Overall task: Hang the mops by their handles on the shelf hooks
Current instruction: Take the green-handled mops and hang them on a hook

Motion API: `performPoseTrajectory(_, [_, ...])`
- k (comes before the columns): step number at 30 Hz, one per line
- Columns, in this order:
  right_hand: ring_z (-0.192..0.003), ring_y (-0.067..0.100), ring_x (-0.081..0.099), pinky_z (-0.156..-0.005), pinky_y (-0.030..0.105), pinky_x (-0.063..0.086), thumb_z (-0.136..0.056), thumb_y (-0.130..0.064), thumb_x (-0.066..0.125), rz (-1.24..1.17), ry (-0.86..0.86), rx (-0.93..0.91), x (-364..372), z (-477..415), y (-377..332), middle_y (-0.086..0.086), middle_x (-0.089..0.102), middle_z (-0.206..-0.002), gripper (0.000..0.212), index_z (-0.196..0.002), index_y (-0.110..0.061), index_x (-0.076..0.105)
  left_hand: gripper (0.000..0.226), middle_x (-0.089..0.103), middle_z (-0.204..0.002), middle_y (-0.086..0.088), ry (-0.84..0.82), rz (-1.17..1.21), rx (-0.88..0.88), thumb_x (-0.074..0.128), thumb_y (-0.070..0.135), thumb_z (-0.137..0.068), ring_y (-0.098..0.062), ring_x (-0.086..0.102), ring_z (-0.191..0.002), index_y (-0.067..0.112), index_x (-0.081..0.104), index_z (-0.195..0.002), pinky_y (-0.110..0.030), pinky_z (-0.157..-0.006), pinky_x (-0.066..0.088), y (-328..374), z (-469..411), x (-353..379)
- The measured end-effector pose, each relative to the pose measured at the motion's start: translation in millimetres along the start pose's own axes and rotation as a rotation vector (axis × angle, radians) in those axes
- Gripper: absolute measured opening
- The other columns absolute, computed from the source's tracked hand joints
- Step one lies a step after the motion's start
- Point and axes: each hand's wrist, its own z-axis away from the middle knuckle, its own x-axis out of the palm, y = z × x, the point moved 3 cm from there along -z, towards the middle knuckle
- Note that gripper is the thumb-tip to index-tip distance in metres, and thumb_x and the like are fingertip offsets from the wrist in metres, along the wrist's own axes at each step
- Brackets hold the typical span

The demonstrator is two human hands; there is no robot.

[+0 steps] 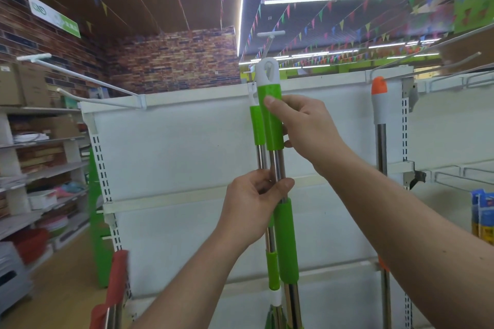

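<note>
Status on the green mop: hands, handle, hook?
Right hand grips green mop at upper sleeve; left hand on steel shaft. White cap eyelet level with centre hook; threading unclear. Second green mop close behind-left; orange mop hangs right.

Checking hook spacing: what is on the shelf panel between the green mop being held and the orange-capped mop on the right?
Head view: only bare white shelf panel between green mop and orange-capped mop; the right hand crosses in front.

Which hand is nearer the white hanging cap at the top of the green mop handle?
Right. The right hand grips the green sleeve just below the white cap; the left hand holds the steel shaft farther down.
</note>
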Motion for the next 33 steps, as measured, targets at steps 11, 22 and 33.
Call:
performPoseTrajectory(11, [-0.070,0.032,0.062,-0.074,0.064,0.059,-0.097,-0.048,0.062,0.036,-0.006,0.024,9,-17,38,0.027,0.063,-0.080,0.058,-0.104,0.009,0.068,0.019,0.075,-0.080,-0.016,-0.011,0.012,-0.069,0.077,0.035,-0.086,-0.020,0.069,-0.071,0.017,0.074,-0.083,-0.052,-0.080,0.058,-30,-15,9])
performPoseTrajectory(22, [-0.069,0.021,0.056,-0.065,0.034,0.051,-0.104,-0.043,0.058,0.097,-0.018,0.035,19,-47,64,0.011,0.053,-0.077,0.054,-0.107,0.010,0.067,0.029,0.078,-0.076,0.000,0.024,-0.076,-0.118,0.070,0.052,-0.077,-0.026,0.074,-0.080,0.025,0.075,-0.086,-0.056,-0.087,0.060,-55,-44,6])
performPoseTrajectory(33, [-0.070,0.021,0.062,-0.068,0.038,0.053,-0.103,-0.046,0.058,0.117,-0.022,0.064,29,-73,88,0.006,0.061,-0.076,0.048,-0.103,0.000,0.072,0.024,0.077,-0.075,0.004,0.105,-0.120,-0.141,0.074,0.047,-0.085,-0.018,0.073,-0.076,0.023,0.076,-0.089,-0.049,-0.086,0.061,-82,-78,6])
